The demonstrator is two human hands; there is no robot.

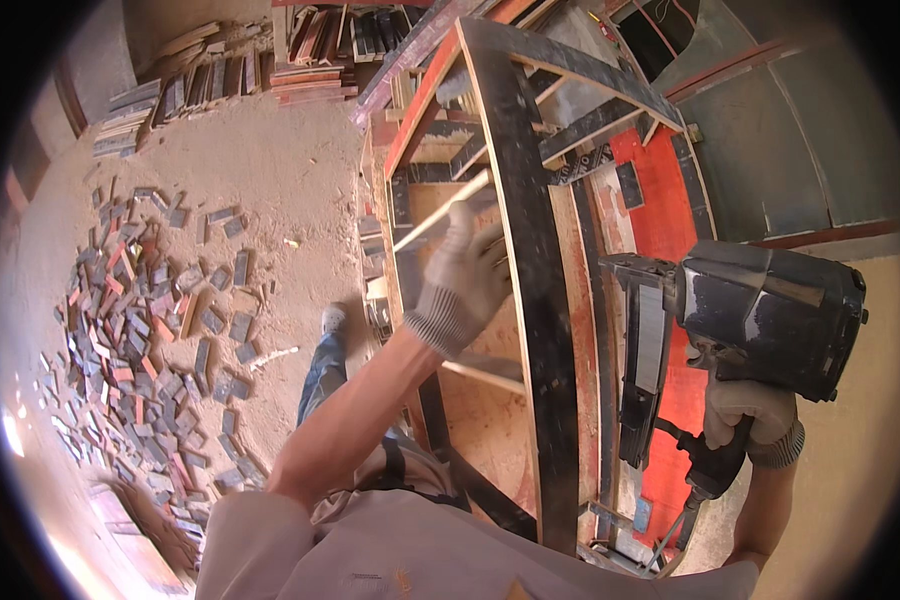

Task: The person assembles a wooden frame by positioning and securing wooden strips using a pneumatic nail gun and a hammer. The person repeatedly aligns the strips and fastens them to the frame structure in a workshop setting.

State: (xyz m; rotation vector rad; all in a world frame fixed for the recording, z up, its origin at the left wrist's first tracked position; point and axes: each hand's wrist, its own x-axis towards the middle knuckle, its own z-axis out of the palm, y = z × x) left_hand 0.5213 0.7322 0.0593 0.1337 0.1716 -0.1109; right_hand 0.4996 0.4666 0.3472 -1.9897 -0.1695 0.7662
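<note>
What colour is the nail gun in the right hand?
Black, scuffed grey in places: the nail gun shows best in the head view, gripped by the gloved right hand.

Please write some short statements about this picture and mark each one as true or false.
1. The right hand holds a nail gun. True.
2. The left hand is bare. False: it wears a knit glove.
3. The left hand grips a thin wooden strip at the frame. True.
4. The wood scraps lie on the frame. False: they lie on the floor to the left.
5. The nail gun is white. False: it is black.
</note>
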